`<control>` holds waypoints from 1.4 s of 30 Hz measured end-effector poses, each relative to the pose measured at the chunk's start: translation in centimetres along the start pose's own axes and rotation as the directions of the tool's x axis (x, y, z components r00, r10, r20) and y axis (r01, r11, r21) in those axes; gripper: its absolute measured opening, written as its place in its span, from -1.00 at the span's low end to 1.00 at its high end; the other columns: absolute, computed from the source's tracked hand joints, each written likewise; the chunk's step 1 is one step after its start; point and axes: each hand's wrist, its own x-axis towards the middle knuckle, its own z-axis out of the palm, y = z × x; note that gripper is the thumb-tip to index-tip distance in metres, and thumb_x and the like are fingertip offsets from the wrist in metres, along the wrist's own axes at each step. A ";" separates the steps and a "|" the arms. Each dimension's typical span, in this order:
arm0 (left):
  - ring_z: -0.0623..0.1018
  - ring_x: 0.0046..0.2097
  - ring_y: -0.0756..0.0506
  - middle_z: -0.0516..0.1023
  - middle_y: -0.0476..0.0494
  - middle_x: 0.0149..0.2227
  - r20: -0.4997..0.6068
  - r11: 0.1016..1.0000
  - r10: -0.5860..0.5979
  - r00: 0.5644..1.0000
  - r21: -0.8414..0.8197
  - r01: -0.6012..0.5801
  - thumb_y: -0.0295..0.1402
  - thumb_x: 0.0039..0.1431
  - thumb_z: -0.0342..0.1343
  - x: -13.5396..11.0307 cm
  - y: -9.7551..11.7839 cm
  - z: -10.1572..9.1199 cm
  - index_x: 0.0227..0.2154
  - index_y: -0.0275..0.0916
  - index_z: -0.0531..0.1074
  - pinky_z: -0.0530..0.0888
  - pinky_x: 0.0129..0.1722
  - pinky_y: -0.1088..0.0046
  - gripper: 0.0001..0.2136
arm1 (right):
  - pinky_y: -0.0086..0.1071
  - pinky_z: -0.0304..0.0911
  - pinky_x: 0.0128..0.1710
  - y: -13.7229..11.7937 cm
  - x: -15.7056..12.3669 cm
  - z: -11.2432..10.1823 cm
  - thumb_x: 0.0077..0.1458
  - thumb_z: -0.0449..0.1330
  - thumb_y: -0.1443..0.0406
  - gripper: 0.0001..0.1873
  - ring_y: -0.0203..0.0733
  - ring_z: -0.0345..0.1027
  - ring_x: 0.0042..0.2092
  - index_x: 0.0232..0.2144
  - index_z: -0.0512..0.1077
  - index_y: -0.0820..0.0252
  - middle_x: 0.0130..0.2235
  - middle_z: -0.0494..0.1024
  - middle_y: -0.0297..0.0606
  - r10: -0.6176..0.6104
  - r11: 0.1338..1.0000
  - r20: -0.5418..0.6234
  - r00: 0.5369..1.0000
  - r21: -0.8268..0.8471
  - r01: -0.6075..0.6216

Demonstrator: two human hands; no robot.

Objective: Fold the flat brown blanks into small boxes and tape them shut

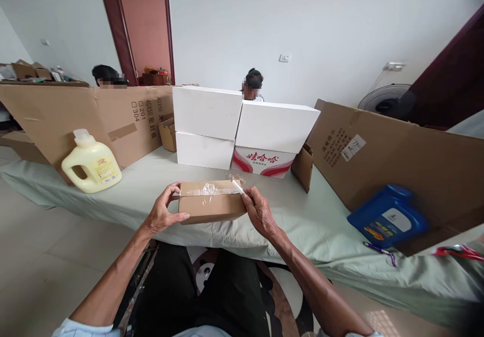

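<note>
A small brown cardboard box (210,206) lies at the near edge of the table, its top seam covered with clear tape (208,190). My left hand (163,212) grips the box's left end, thumb on the front face and fingers curled over the top. My right hand (257,209) is at the box's right end, fingers pinched on a loose strip of the clear tape (238,184) that sticks up from the top right corner.
The table wears a pale green cloth (151,190). A cream detergent jug (92,165) stands at the left, a blue jug (389,217) lies at the right with a pen (379,249) beside it. White cartons (242,125) and cardboard sheets (397,160) stand behind. Two people sit beyond them.
</note>
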 end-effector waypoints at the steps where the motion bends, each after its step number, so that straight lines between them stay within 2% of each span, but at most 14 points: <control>1: 0.50 0.34 -0.37 0.41 -0.43 0.39 -0.006 1.000 -0.001 1.000 -0.008 0.001 -0.13 -0.05 0.54 -0.1 0.2 0.1 -0.08 -0.15 0.35 0.53 0.25 0.13 -0.43 | -0.36 0.20 -0.30 -0.3 0.1 0.3 0.54 0.00 -0.04 -0.58 -0.23 0.26 -0.33 -0.25 0.35 0.08 -0.34 0.44 -0.35 -0.013 1.000 -0.012 1.000 0.001 0.013; 7: 0.58 0.27 -0.32 0.44 -0.36 0.37 -0.075 0.999 -0.052 0.996 -0.004 0.051 -0.09 0.14 0.42 -0.7 0.8 0.9 -0.14 -0.15 0.35 0.54 0.25 0.13 -0.58 | -0.35 0.18 -0.30 -0.4 0.1 -0.2 0.56 -0.02 0.01 -0.63 -0.21 0.29 -0.34 -0.19 0.36 0.08 -0.34 0.47 -0.34 -0.034 0.994 0.039 0.999 -0.102 0.038; 13: 0.55 0.30 -0.36 0.48 -0.33 0.34 -0.101 0.998 -0.066 0.993 0.007 0.067 -0.07 0.10 0.44 -0.4 0.8 0.8 -0.21 -0.15 0.40 0.57 0.23 0.11 -0.60 | -0.34 0.19 -0.27 -1.0 0.3 -0.9 0.54 0.05 0.07 -0.73 -0.17 0.37 -0.30 -0.15 0.38 0.08 -0.27 0.55 -0.29 -0.070 0.973 0.122 0.990 -0.212 0.095; 17: 0.54 0.33 -0.37 0.46 -0.36 0.36 -0.096 0.998 -0.065 0.993 -0.008 0.064 -0.04 0.12 0.43 -0.5 0.7 0.5 -0.21 -0.18 0.47 0.59 0.23 0.12 -0.62 | -0.34 0.16 -0.27 -1.3 0.8 -1.3 0.56 0.03 0.09 -0.71 -0.16 0.38 -0.31 -0.13 0.42 0.09 -0.30 0.54 -0.28 -0.125 0.943 0.157 0.980 -0.289 0.166; 20: 0.52 0.36 -0.38 0.45 -0.33 0.38 -0.097 0.997 -0.076 0.992 0.003 0.076 -0.05 0.13 0.42 -0.7 0.6 0.5 -0.19 -0.17 0.52 0.58 0.24 0.11 -0.64 | -0.35 0.14 -0.27 -1.9 1.2 -2.0 0.59 0.01 0.11 -0.69 -0.16 0.41 -0.28 -0.09 0.47 0.11 -0.21 0.58 -0.23 -0.159 0.909 0.193 0.968 -0.355 0.220; 24: 0.52 0.36 -0.36 0.43 -0.32 0.39 -0.094 0.996 -0.082 0.992 0.008 0.083 -0.10 0.14 0.41 -0.8 0.6 0.5 -0.17 -0.16 0.53 0.58 0.24 0.12 -0.68 | -0.35 0.09 -0.28 -3.5 1.8 -2.5 0.62 -0.04 0.13 -0.64 -0.18 0.41 -0.26 -0.07 0.51 0.11 -0.18 0.59 -0.21 -0.240 0.847 0.322 0.916 -0.391 0.359; 28: 0.52 0.35 -0.35 0.44 -0.31 0.36 -0.100 0.997 -0.068 0.993 0.031 0.072 -0.12 0.13 0.41 -0.9 0.8 0.5 -0.17 -0.16 0.52 0.57 0.25 0.12 -0.68 | -0.33 0.02 -0.32 -4.9 2.1 -1.7 0.64 -0.08 0.16 -0.59 -0.20 0.38 -0.29 -0.10 0.52 0.15 -0.23 0.57 -0.22 -0.287 0.802 0.432 0.855 -0.380 0.461; 33: 0.52 0.35 -0.33 0.43 -0.30 0.35 -0.073 0.996 -0.057 0.996 0.067 0.062 -0.16 0.16 0.38 -0.9 1.2 0.5 -0.13 -0.15 0.51 0.53 0.28 0.13 -0.70 | -0.30 -0.02 -0.33 -5.1 2.2 -1.0 0.65 -0.08 0.15 -0.57 -0.20 0.37 -0.29 -0.10 0.54 0.16 -0.24 0.56 -0.22 -0.313 0.774 0.444 0.840 -0.394 0.497; 37: 0.51 0.35 -0.32 0.42 -0.29 0.36 -0.073 0.997 -0.064 0.995 0.032 0.067 -0.17 0.18 0.37 -0.9 1.1 0.6 -0.11 -0.15 0.51 0.52 0.31 0.14 -0.71 | -0.29 -0.02 -0.33 -4.9 2.1 -1.1 0.65 -0.07 0.16 -0.57 -0.20 0.36 -0.30 -0.13 0.53 0.16 -0.26 0.54 -0.22 -0.350 0.753 0.457 0.818 -0.383 0.536; 42: 0.51 0.36 -0.32 0.40 -0.27 0.38 -0.075 0.997 -0.075 0.994 0.024 0.077 -0.15 0.17 0.37 -0.9 0.9 0.7 -0.08 -0.14 0.52 0.52 0.30 0.16 -0.68 | -0.29 -0.08 -0.35 -5.0 2.1 -0.9 0.64 -0.03 0.19 -0.62 -0.20 0.36 -0.28 -0.16 0.51 0.16 -0.26 0.53 -0.22 -0.321 0.728 0.456 0.830 -0.442 0.524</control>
